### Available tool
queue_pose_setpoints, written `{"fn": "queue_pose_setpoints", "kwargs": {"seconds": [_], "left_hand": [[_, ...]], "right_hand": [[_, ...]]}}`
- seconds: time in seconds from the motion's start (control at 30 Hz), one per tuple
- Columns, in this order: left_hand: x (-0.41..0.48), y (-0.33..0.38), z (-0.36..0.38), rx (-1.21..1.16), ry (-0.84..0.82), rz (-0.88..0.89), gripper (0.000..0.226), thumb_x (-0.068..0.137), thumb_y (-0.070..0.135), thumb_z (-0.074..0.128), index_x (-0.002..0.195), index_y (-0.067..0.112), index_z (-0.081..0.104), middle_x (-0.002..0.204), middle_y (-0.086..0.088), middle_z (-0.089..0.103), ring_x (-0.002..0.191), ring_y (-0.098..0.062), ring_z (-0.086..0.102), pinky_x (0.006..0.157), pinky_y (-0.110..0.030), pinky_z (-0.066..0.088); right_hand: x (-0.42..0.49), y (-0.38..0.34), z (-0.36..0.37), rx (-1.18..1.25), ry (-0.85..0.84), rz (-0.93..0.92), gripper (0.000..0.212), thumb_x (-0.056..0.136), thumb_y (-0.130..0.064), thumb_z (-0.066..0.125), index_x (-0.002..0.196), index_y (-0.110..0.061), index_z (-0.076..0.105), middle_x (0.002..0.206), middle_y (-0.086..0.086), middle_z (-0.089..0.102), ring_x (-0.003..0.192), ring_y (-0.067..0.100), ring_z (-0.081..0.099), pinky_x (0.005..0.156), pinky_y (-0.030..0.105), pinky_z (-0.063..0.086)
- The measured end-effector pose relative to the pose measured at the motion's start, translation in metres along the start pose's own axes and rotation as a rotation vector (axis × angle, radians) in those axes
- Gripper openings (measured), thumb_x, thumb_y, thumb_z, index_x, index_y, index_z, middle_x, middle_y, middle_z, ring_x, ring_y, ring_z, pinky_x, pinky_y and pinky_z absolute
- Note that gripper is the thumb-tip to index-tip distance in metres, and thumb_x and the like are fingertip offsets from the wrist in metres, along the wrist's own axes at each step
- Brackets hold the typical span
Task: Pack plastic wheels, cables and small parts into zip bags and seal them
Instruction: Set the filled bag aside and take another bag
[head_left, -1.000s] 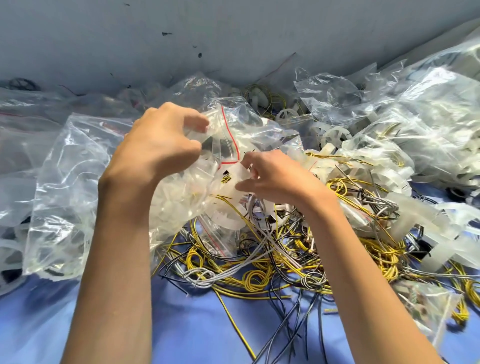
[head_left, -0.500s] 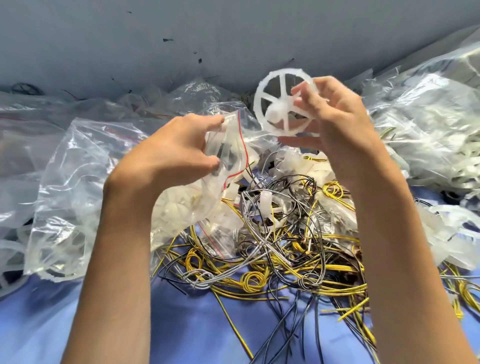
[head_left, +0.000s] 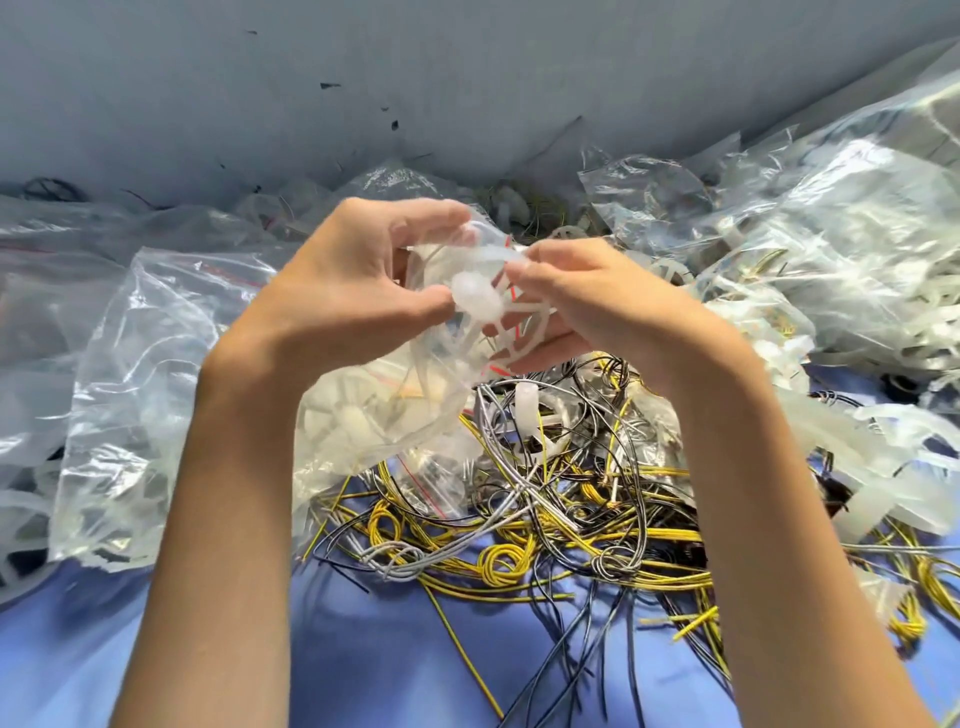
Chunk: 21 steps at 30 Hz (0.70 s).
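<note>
My grip: left hand (head_left: 348, 291) pinches open the mouth of a zip bag (head_left: 374, 415), and right hand (head_left: 597, 312) pinches a white wheel (head_left: 475, 304).
The wheel sits at the bag's red-lined mouth between my hands, above tangled cables (head_left: 519, 561) on the blue desk (head_left: 374, 649).

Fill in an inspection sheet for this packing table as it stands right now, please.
Surface: blue cloth, largely buried.
Job's things: white spoked wheel at the mouth of a clear zip bag; another wheel shows inside the bag.
Clutter: heaps of clear bags on both sides; loose white plastic parts at right.
Grips: left hand holds the bag's mouth; right hand pinches the wheel.
Cables: yellow, black and grey cables tangled under the hands.
Surroundings: grey wall with dark marks behind.
</note>
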<state>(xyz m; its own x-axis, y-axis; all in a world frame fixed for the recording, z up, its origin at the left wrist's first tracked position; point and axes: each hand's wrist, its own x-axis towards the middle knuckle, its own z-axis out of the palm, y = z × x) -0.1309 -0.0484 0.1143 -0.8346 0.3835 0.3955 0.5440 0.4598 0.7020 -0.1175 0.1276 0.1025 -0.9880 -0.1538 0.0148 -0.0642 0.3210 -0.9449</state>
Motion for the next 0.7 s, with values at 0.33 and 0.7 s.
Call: {"fn": "queue_pose_setpoints", "kwargs": {"seconds": [0.33, 0.7], "left_hand": [[0.002, 0.005, 0.013, -0.04, -0.082, -0.017, 0.056, 0.066, 0.012, 0.044, 0.117, 0.017, 0.064, 0.106, 0.01, 0.07, 0.055, -0.005, 0.047, 0.053, -0.013, 0.043], [0.002, 0.014, 0.016, -0.044, -0.046, 0.042, 0.055, 0.067, 0.004, 0.044, 0.119, 0.01, 0.063, 0.108, 0.006, 0.067, 0.066, 0.018, 0.056, 0.062, 0.002, 0.036]], "right_hand": [[0.003, 0.011, -0.001, -0.338, 0.036, 0.03, 0.017, 0.097, -0.024, 0.052, 0.106, -0.024, 0.066, 0.085, 0.005, 0.067, 0.068, 0.02, 0.072, 0.057, 0.034, 0.06], [0.002, 0.01, 0.016, -0.686, -0.379, -0.188, 0.047, 0.094, -0.011, 0.054, 0.137, -0.019, 0.037, 0.126, -0.006, 0.055, 0.097, -0.003, 0.041, 0.068, 0.004, 0.031]]}}
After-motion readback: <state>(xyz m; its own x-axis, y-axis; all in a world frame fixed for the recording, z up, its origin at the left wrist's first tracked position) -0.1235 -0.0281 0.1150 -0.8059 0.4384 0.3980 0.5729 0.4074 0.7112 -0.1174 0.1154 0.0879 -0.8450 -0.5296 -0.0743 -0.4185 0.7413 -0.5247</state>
